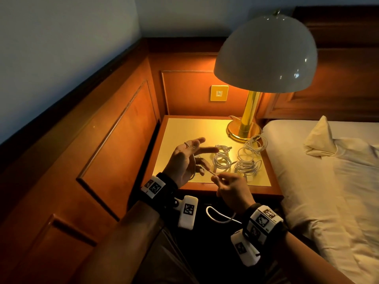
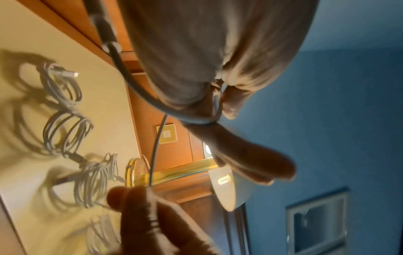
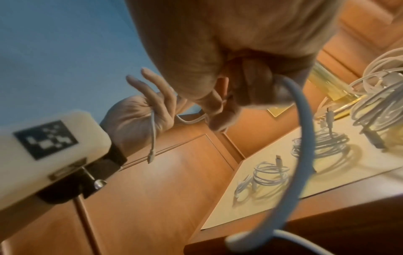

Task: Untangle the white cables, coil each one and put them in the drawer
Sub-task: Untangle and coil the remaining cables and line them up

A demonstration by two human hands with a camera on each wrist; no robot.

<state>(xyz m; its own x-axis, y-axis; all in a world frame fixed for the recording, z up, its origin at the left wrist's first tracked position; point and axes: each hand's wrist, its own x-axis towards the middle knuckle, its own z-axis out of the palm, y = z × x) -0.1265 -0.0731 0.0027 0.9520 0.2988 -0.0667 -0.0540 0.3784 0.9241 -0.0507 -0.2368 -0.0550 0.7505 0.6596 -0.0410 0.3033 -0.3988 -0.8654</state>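
Note:
My left hand [image 1: 188, 158] is held palm up over the left side of the nightstand [image 1: 184, 128], thumb and forefinger stretched out, lower fingers curled. A white cable [image 1: 213, 217] is looped at the thumb's base and runs across the palm; its plug end [image 3: 150, 155] dangles below the left hand [image 3: 139, 117]. My right hand [image 1: 217, 178] pinches the same cable [image 2: 157, 138] just right of the left palm, and slack hangs in a loop below the table edge. Coiled white cables [image 1: 222, 160] [image 1: 248, 160] lie on the tabletop. No drawer is visible.
A brass lamp base [image 1: 243, 130] stands at the nightstand's back right under a white dome shade [image 1: 266, 54]. A bed [image 1: 328, 181] with a pillow lies to the right. Wood panelling [image 1: 123, 130] closes the left and back sides.

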